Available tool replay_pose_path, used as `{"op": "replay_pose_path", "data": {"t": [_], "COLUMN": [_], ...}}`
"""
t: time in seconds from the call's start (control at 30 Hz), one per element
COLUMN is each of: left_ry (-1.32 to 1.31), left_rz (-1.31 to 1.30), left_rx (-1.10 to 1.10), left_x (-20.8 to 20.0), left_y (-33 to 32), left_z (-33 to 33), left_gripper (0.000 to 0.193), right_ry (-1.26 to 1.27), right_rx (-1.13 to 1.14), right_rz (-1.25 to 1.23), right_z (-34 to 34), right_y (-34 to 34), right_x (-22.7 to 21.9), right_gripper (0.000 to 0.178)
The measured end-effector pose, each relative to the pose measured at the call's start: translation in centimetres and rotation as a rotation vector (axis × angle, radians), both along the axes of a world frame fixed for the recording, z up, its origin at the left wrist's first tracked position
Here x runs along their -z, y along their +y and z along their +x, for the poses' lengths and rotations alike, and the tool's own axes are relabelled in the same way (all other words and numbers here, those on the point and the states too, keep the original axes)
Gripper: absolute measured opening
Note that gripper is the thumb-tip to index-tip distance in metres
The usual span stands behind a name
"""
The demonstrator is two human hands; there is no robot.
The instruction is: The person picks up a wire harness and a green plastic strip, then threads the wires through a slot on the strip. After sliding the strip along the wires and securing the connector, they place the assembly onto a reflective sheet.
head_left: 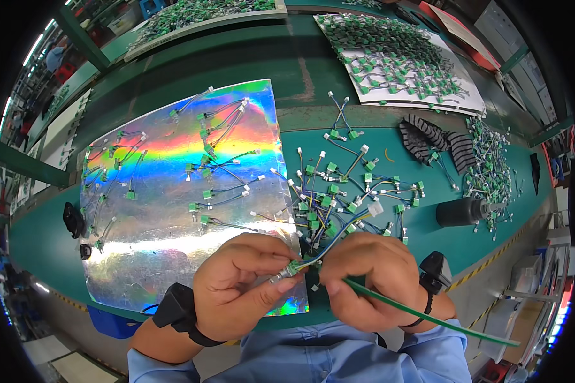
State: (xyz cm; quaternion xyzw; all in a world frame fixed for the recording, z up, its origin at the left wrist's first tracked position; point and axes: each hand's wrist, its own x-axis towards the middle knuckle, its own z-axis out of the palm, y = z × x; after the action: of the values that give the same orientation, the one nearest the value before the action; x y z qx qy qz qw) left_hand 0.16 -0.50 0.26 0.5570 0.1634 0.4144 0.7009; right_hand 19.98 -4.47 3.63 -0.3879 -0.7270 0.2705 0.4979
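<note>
My left hand (246, 284) pinches a small wired potentiometer (290, 270), a green block with a metal shaft, between thumb and fingers. Its blue, yellow and white wires rise to the right and end in a white plug (375, 209). Close beside it, my right hand (370, 281) is closed around a long thin green stick (428, 311), which slants down to the right past the wrist. The stick's near end is hidden by the fingers. Just beyond both hands lies a loose pile of similar wired parts (326, 203) on the green table (364, 143).
Spaced wired parts lie on a shiny rainbow sheet (153, 255) at left. Right of the pile are a dark bottle (457, 212) lying on its side, a striped grey cloth (421, 145) and a heap of wired parts (485, 172). A loaded white board (421, 96) stands behind.
</note>
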Motion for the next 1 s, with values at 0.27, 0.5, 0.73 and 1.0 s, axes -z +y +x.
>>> {"op": "replay_pose_path", "data": {"t": [0.27,0.5,0.73,1.0], "left_ry": [0.19,0.301,0.401,0.291], "left_rz": [0.332,0.605,0.765,0.513], "left_rx": [-0.168,-0.233,-0.171,-0.168], "left_x": [-0.2,-0.6,-1.0,-0.8], "left_y": [0.2,0.3,0.3,0.5], "left_z": [-0.1,-0.1,-0.2,-0.1], "left_gripper": [0.029,0.031,0.034,0.028], "right_ry": [0.022,0.007,0.096,0.166], "right_rx": [0.066,0.046,-0.003,-0.1], "right_rz": [-0.188,-0.223,-0.307,-0.282], "right_z": [-0.7,-0.4,-0.3,0.1], "right_y": [0.0,-0.1,0.1,0.3], "right_x": [0.0,0.1,1.2,0.6], "right_gripper": [0.016,0.014,0.011,0.007]}}
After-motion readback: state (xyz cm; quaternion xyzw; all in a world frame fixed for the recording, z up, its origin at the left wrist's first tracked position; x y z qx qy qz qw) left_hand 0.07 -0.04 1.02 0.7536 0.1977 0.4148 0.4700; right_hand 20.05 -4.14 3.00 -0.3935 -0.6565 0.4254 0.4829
